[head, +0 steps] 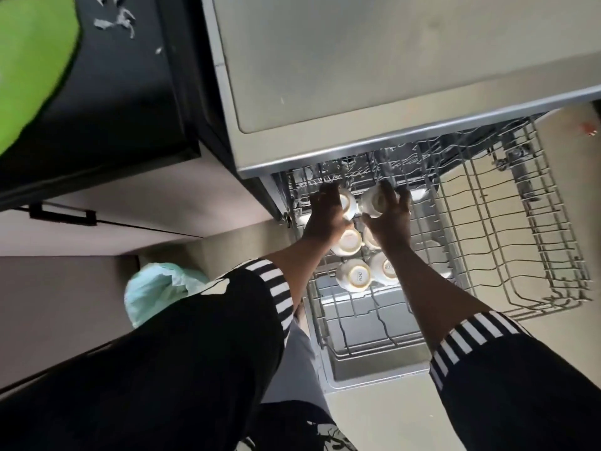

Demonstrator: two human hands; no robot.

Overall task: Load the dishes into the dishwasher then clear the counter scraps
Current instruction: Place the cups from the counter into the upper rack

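Cups go in mouth-down so wash water drains off, which I judge is why the left hand (325, 209) and right hand (387, 213) each curl their fingers closed around one small white ceramic cup with a gold rim (347, 203), tipped toward the tines of the pulled-out grey wire dishwasher rack (507, 229). Nearer the wrists than those fingers, four more such cups sit upturned in two pairs, making six countable. Torn grey paper scraps (118, 17) lie uncleared on the black bench (123, 92), far up-left of both hands.

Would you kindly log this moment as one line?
loading cups | left hand: cup | right hand: cup | over rack | scraps uncleared
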